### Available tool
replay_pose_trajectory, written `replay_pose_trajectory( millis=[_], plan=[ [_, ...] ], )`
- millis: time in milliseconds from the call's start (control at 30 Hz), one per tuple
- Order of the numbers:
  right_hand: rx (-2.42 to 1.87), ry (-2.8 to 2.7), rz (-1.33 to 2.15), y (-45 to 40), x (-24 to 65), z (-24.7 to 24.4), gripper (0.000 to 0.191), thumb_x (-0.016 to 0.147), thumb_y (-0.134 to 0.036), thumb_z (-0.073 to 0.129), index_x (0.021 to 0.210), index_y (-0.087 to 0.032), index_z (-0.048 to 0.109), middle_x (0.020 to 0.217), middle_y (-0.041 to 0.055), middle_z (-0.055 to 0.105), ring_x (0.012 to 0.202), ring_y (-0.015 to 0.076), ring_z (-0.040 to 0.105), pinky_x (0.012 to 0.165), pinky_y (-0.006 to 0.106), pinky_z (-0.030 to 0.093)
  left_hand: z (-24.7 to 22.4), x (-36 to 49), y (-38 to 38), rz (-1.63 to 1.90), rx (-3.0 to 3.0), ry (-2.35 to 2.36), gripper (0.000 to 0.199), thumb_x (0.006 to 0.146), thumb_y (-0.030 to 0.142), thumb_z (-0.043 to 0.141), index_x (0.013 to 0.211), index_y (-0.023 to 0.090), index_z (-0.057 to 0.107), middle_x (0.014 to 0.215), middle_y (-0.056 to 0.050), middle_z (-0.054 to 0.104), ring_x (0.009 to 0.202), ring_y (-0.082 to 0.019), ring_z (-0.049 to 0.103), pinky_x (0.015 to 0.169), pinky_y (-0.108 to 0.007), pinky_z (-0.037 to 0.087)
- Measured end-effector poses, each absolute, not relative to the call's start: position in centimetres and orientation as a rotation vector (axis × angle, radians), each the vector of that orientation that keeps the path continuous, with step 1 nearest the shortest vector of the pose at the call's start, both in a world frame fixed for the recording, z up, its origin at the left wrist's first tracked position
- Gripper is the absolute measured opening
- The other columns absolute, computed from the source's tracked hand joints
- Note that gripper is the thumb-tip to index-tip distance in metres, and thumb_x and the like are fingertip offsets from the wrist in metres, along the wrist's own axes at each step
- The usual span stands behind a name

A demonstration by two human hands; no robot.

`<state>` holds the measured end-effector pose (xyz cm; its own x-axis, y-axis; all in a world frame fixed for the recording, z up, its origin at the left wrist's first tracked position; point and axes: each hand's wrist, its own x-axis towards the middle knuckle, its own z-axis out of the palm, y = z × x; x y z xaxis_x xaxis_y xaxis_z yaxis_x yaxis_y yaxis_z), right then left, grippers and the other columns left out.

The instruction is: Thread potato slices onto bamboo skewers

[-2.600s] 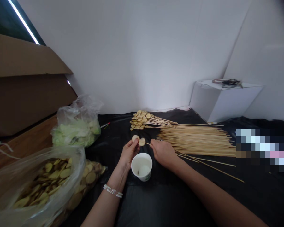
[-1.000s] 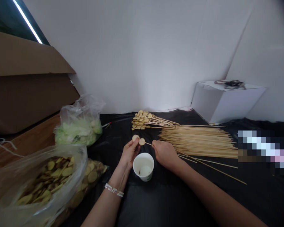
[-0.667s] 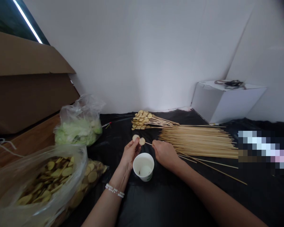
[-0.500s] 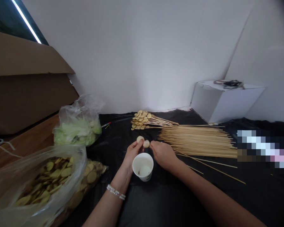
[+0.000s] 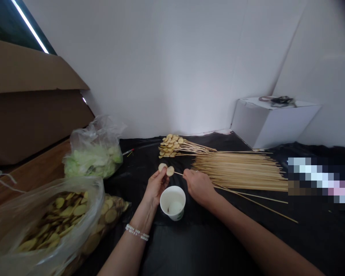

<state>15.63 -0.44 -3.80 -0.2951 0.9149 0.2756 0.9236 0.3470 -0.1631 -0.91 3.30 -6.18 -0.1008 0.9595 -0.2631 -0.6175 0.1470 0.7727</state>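
Observation:
Two pale round potato slices [image 5: 170, 171] sit at the left end of a thin wooden skewer [image 5: 178, 173]. My left hand [image 5: 156, 184] pinches the outer slice between thumb and fingers. On the other side, my right hand [image 5: 199, 186] is closed around the skewer, a short bare length showing between it and the slices. Just below both hands stands a white paper cup [image 5: 173, 203] with some clear liquid and a small dark speck inside. Behind them lies a pile of skewered slices [image 5: 171, 145], their sticks pointing right.
A wide bundle of bare skewers [image 5: 244, 170] lies right of my hands on black sheeting [image 5: 172, 249]. At left are an open plastic bag of slices [image 5: 83, 191] and a bag of pale green vegetable pieces [image 5: 94, 163]. A white box [image 5: 278, 126] stands at the back right.
My left hand has shifted left with the slices, away from my right hand. More bare skewer now shows between the slices and my right hand.

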Motion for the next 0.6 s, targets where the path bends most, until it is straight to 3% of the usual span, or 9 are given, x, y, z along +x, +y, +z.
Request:
replay_pose_trajectory(
  millis=[600],
  plan=[
    [-1.601,-2.332,-0.072,-0.4,15.6,-3.8,0.032,0.098,-0.028,0.025,0.097,-0.019,0.056,0.091,0.0067,0.065,0.08,0.0169,0.06,0.06,0.025,0.033,-5.0,-0.8,2.9,1.335,0.427,0.943,0.013,0.072,0.019,0.072,0.083,0.015,0.066,0.072,-0.002,0.067,0.055,-0.007,0.06,0.048,-0.014,0.048]
  ],
)
